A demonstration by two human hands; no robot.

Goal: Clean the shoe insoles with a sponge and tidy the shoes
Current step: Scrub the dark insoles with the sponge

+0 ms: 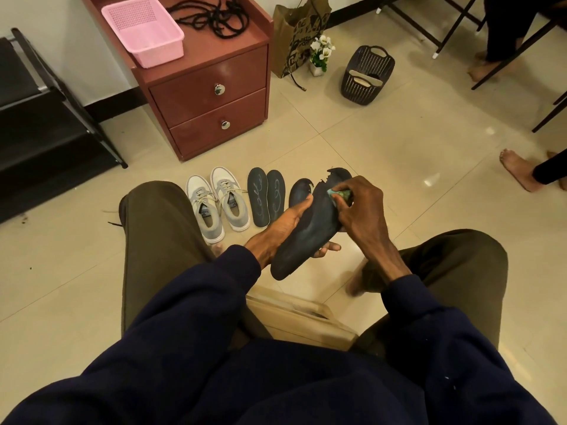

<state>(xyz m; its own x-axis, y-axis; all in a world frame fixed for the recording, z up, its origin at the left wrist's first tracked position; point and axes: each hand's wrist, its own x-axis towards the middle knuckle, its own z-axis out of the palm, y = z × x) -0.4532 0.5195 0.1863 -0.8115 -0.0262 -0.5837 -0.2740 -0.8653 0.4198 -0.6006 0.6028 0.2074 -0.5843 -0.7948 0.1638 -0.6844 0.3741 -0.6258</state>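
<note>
Right of the grey sneakers (217, 207), above the tiled floor (368, 142), the dark insole (310, 234) is held up. Its long axis slants from the heel nearest the person to the torn toe, farther away and rightward. The left hand (282, 223) grips it from beneath, thumb over its edge. The right hand (363, 210) pinches a green sponge (339, 195) against its upper part. Two more insoles (266, 197) lie flat just right of the sneakers, toes pointing away.
</note>
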